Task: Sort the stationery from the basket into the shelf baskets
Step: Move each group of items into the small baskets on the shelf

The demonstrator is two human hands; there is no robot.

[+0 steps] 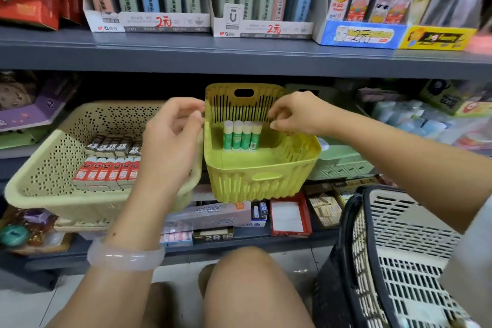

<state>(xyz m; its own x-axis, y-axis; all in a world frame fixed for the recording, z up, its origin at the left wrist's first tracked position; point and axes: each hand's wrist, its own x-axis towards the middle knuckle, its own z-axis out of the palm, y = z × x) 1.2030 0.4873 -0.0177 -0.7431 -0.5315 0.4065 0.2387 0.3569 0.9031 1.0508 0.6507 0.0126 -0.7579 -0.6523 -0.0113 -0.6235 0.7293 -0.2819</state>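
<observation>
Fingers (277, 121) of our right hand (295, 114) are curling loosely over the yellow-green basket (262, 165), tips pinched together just beside the row of four green glue sticks (241, 135) standing against its back wall; whether they are holding anything we cannot tell. Our left hand (173, 130) is hovering half-curled at that basket's left rim, gripping nothing we can see. Nearest us, at lower right, the slatted carrying basket (399, 261) is waiting with its contents out of view. Farther left, the cream perforated basket (40, 165) is holding 2B lead boxes (114, 145) and red-and-white packs (106, 173). We are judging this as the glue-stick step, tidying the row; next we are likely reaching back to the carrying basket, which calls for matching an item to its shelf basket.
</observation>
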